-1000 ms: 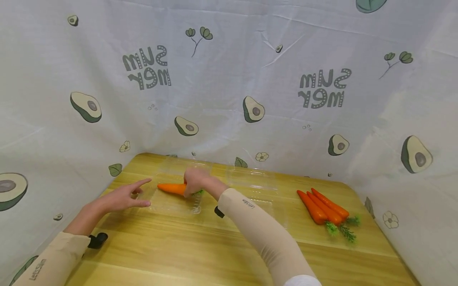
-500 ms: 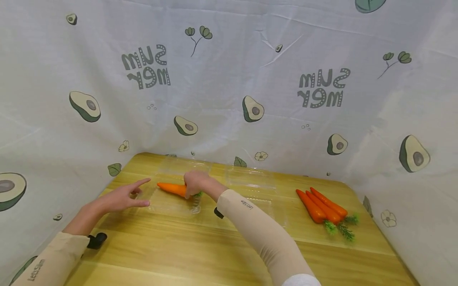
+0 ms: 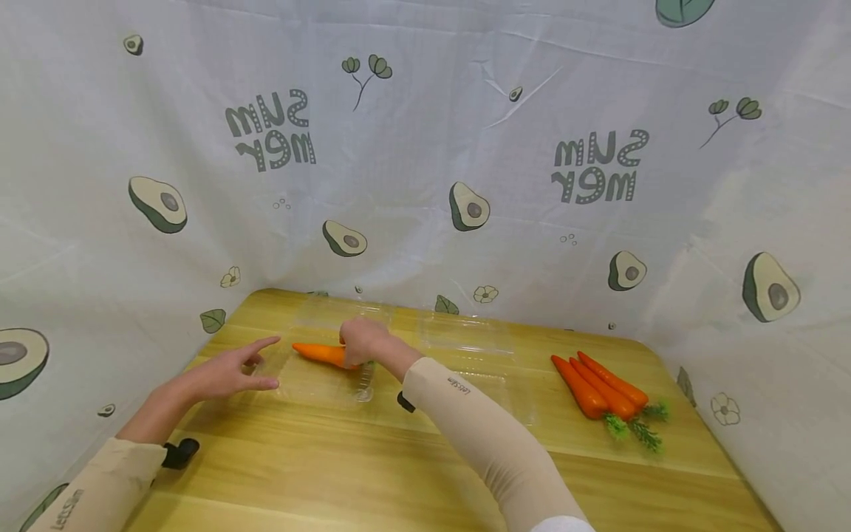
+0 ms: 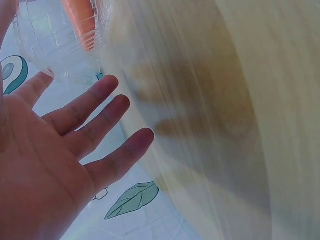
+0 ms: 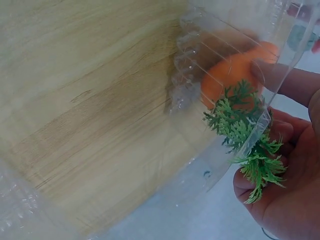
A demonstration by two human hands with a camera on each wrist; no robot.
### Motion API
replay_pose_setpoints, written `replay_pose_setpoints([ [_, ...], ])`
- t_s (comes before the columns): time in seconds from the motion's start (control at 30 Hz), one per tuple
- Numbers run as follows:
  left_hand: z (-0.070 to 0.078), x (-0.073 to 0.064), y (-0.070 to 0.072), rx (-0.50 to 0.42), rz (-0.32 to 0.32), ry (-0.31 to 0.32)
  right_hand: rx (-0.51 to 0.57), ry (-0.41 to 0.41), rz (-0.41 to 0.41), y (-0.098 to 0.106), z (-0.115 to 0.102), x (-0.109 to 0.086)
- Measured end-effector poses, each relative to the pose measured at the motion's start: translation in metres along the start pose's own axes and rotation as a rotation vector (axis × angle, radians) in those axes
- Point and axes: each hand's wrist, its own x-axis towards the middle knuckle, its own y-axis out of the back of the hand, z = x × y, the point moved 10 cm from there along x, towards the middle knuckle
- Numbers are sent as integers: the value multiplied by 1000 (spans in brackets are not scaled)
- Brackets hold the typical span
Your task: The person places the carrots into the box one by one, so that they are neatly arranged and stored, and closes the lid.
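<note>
My right hand grips an orange carrot near its leafy end, over the left clear plastic box. The carrot's pointed tip faces left. In the right wrist view its green leaves hang beside the palm, and the thumb presses on the orange body behind the box's clear ribbed wall. My left hand is held at the left side of that box with thumb and index finger spread apart. The left wrist view shows its other fingers extended and nothing in the palm.
A second clear plastic box stands with its lid up to the right, partly behind my right forearm. Three more carrots with green tops lie together at the table's right. A printed white cloth walls the wooden table.
</note>
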Motion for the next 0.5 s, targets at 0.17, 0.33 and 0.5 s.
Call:
replay_pose_setpoints([
  [0.17, -1, -1, -1, -1, 0, 7, -21, -2, 7, -1, -2, 0],
  [0.33, -2, -1, -1, 0, -2, 7, -28, -9, 10, 0, -2, -1],
  [0.5, -3, 0, -2, -7, -1, 9, -7, -14, 20, 2, 0, -4],
])
